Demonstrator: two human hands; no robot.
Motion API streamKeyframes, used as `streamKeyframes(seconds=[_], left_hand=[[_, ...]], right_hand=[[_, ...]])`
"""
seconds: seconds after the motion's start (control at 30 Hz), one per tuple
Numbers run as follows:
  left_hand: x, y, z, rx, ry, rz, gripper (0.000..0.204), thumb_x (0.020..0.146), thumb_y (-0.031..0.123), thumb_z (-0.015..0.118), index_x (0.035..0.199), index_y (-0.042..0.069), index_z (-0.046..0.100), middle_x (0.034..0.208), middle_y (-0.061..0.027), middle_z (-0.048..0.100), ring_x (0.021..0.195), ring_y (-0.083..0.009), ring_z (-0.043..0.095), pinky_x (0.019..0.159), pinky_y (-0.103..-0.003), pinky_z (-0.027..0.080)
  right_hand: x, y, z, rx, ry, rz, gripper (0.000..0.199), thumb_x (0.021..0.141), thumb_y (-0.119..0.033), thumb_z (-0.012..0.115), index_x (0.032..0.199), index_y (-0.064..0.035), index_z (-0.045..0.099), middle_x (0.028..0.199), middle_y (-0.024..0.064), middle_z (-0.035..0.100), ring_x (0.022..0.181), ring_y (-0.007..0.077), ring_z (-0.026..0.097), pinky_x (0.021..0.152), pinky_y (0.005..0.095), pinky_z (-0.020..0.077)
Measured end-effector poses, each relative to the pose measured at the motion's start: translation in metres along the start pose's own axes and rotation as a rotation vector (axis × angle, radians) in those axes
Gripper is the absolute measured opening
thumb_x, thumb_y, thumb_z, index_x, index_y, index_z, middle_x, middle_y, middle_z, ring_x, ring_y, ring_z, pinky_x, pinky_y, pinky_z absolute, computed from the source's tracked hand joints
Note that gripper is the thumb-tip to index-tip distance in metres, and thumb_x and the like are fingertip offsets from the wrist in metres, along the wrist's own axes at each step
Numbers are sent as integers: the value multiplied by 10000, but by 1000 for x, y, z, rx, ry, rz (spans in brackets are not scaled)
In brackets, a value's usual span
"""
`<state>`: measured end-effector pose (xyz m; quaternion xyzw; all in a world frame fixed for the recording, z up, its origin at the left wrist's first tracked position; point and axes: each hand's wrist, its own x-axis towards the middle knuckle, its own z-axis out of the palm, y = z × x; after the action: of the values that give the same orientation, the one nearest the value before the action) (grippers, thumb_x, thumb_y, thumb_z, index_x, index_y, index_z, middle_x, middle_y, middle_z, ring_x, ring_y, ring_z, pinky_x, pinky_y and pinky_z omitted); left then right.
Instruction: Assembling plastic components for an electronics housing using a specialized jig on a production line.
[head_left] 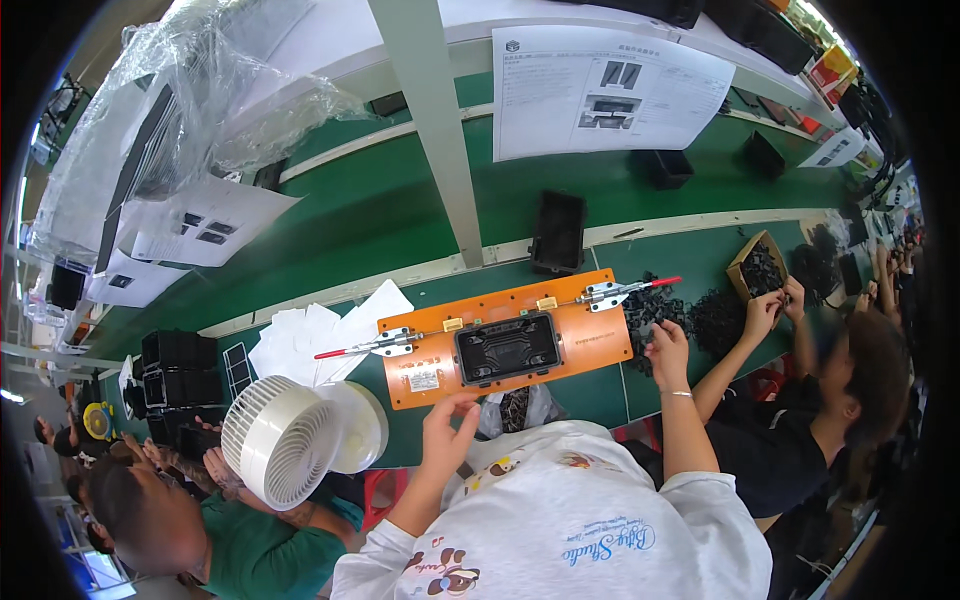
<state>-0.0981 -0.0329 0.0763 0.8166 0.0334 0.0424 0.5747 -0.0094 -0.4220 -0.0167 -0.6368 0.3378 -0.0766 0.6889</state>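
An orange fixture plate [590, 345] lies in front of me on the green bench. In its middle sits a black plastic housing [508, 350], open side up. Beside the plate's near edge is my left hand [448, 432], its fingers loosely bent and apart, with nothing visible in them. Off the plate's right end, my right hand [667, 357] hovers by a scatter of small black parts [650, 305]. Its fingertips are drawn together; whatever they pinch is too small to make out. Two toggle clamps with red handles, a left clamp [395, 342] and a right clamp [610, 295], are mounted on the plate.
A white fan [285, 440] stands at the left, near white paper sheets [300, 340] and stacked black bins [180, 370]. A black box [558, 232] sits behind the plate. To the right, a co-worker's hands [770, 305] are at a cardboard box [757, 268] of black parts.
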Motion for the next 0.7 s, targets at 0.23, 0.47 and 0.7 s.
streamKeyframes(seconds=[0.23, 0.47, 0.7], left_hand=[[28, 66, 37, -470, -373, -189, 353, 796, 85, 691, 1111, 16, 549, 863, -30, 586, 665, -73, 529, 600, -207, 452], [41, 90, 35, -112, -265, 143, 432, 751, 60, 713, 1143, 14, 538, 871, -89, 547, 643, -131, 528, 556, -218, 449], [35, 61, 11, -672, -225, -205, 207, 924, 110, 529, 1087, 7, 604, 959, -60, 617, 706, -108, 568, 656, -221, 486]], right_hand=[[-124, -83, 95, 602, -784, 456, 254, 847, -60, 581, 1087, -96, 509, 812, 17, 577, 618, 95, 556, 464, 209, 409], [-167, -91, 135, 479, -851, 222, 225, 876, -52, 552, 1093, -60, 491, 887, 67, 595, 724, 123, 594, 533, 230, 479], [-164, -108, 136, 387, -949, 404, 122, 890, -75, 535, 998, -22, 559, 888, 109, 645, 681, 179, 637, 567, 291, 533]])
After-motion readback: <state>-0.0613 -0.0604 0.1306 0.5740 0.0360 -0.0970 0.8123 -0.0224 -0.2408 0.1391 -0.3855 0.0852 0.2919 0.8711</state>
